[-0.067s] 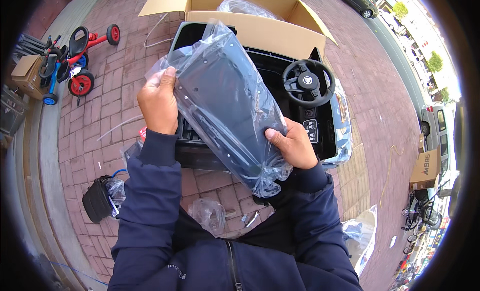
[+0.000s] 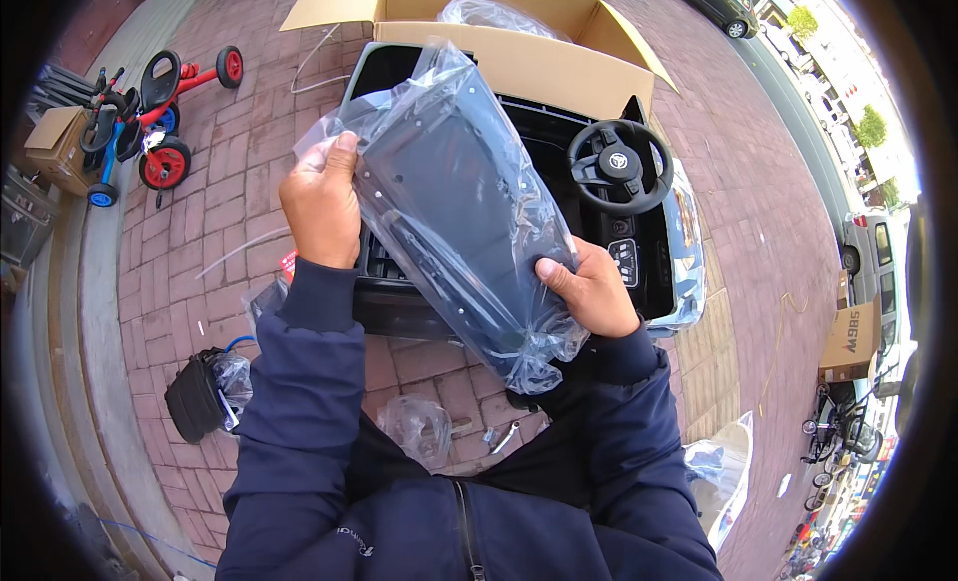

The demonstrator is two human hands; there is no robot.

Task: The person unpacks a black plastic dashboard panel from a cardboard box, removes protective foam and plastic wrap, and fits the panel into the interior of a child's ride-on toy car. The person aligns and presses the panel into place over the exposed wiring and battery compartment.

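A flat, dark rectangular panel in a clear plastic bag is held up in front of me, tilted with its far end to the left. My left hand pinches the bag's loose edge at the far left, thumb on top. Closed round the near right side is my right hand, its thumb pressing on the plastic. Beneath the panel stands a black ride-on toy car body, partly hidden by it. The car's steering wheel shows just right of the panel.
Behind the car is an open cardboard box with plastic wrap inside. Red and blue tricycles stand at the far left. A black case lies by my left sleeve; crumpled plastic and a small metal tool are on the brick paving.
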